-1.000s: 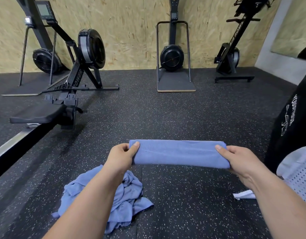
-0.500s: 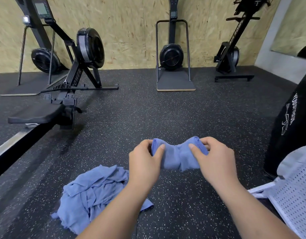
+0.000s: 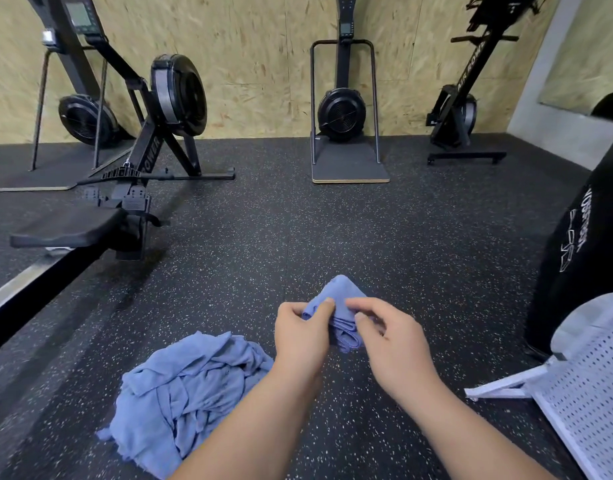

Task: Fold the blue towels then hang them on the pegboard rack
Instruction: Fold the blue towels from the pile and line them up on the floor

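Together left hand point(image 3: 301, 336) and right hand point(image 3: 395, 344) pinch the towel point(image 3: 343, 292) (folded).

Even bright light, soft shadows, bowed edges

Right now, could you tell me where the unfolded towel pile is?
The towel pile lies on the floor, lower left in the head view, beside the left arm.

A single wide-angle camera sat on the person's head, looking forward and down across the speckled floor point(image 3: 249, 271) toward the chipboard wall point(image 3: 263, 64) opposite.
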